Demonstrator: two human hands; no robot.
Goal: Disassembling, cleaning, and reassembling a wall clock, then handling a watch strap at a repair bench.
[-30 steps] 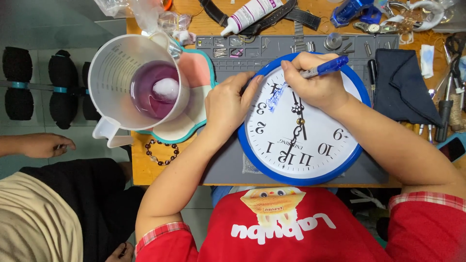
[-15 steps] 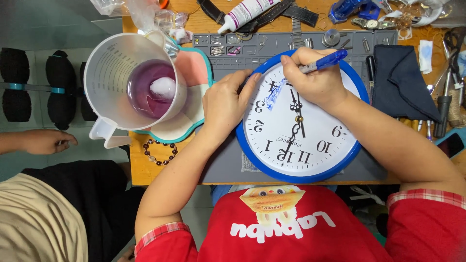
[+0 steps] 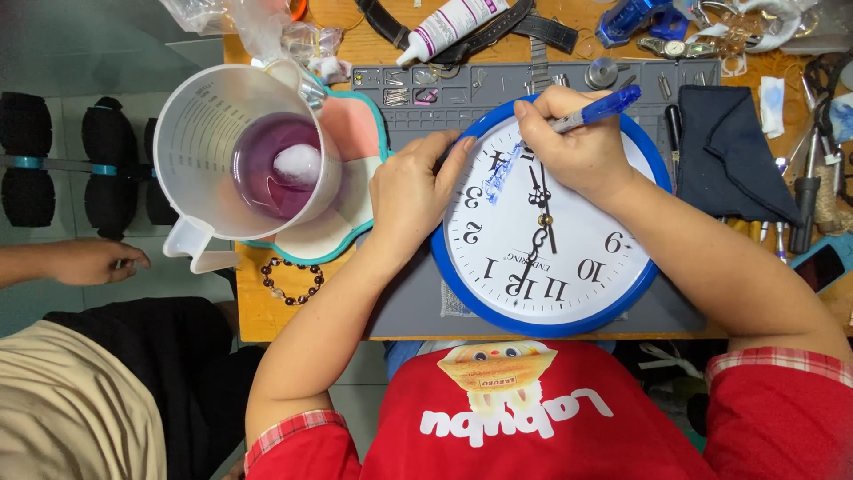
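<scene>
Clock [image 3: 551, 249] first: round, blue-rimmed, white-faced, it lies flat on the grey work mat [image 3: 409, 302], and I place everything else from it. My left hand [image 3: 413, 191] rests on the clock's left rim, fingers loosely curled and spread over the edge, pressing down rather than gripping anything. My right hand [image 3: 577, 147] sits over the upper part of the face, fingers pinched closed around a blue pen [image 3: 597, 109] whose tip I cannot see under the fingers. Blue scribbles mark the face between my two hands. Left of the clock stands a clear measuring jug [image 3: 240, 160] of purple liquid on a teal-edged pad [image 3: 346, 222]; a bead bracelet [image 3: 289, 280] lies below that. Right of the clock lies a dark folded cloth [image 3: 733, 151]. Above it, a white tube [image 3: 449, 27]. Far left, another person's hand [image 3: 89, 260] hangs off the table.
</scene>
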